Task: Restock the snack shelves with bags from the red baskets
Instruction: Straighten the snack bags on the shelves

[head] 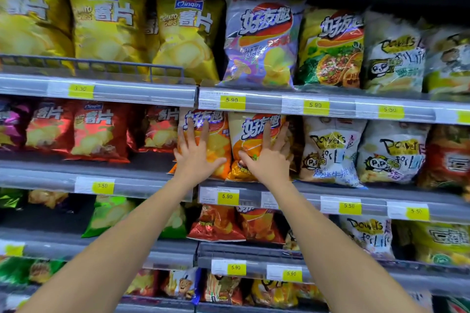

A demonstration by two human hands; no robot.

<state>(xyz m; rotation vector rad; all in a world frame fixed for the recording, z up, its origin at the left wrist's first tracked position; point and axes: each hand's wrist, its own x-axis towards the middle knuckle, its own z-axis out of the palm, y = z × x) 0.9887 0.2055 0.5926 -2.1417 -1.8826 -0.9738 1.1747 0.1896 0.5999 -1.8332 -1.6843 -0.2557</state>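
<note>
Two orange-and-cream chip bags stand side by side on the second shelf from the top. My left hand presses flat with spread fingers on the left orange bag. My right hand lies with straight fingers on the right orange bag. Neither hand grips anything. No red basket is in view.
Yellow chip bags and a purple bag fill the shelf above. Red bags stand to the left, white bags to the right. Green and red bags sit below. Yellow price tags line the shelf edges.
</note>
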